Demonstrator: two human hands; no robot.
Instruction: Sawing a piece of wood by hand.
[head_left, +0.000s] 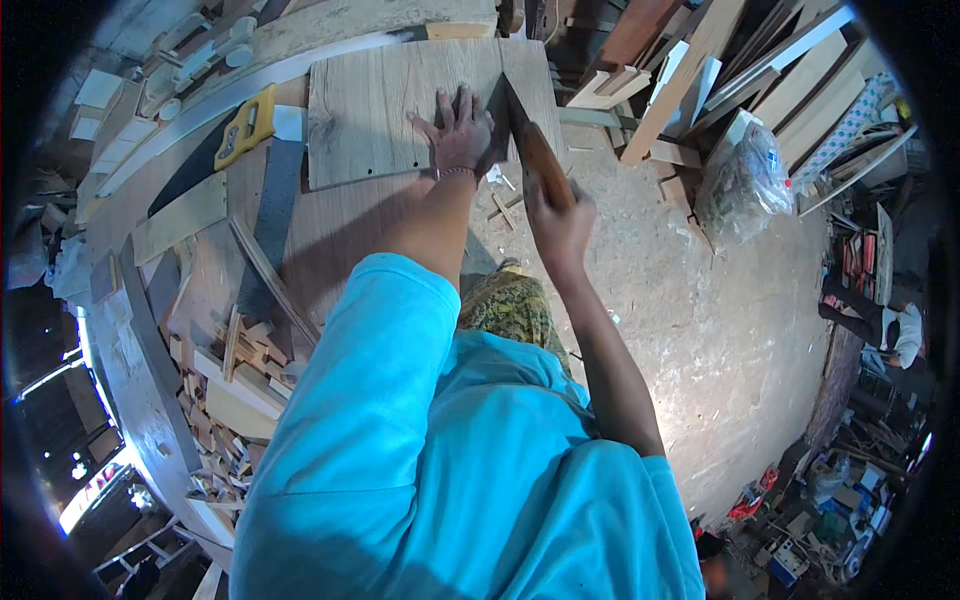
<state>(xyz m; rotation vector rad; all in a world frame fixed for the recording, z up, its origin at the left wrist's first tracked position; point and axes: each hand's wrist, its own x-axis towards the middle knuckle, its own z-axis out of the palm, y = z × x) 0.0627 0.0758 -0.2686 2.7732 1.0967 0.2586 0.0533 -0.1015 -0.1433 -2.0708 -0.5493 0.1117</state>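
Observation:
A light wood-grain board (375, 100) lies on the workbench, its right end reaching out past the bench. My left hand (460, 130) presses flat on the board with its fingers spread. Just to the right, my right hand (562, 225) is closed round the brown wooden handle of a handsaw (540, 160). The saw's dark blade points away from me and meets the board near its right end. How deep the blade sits in the wood I cannot tell. Left of the board rests a second handsaw (245, 128) with a yellow handle and dark blade.
Wood offcuts (250, 370) are heaped on the bench's near left. Planks (690, 80) lean at the far right, beside a clear plastic bag (745, 185) of scraps. Small scraps lie on the concrete floor (720, 330). Another person (890, 330) is at the far right.

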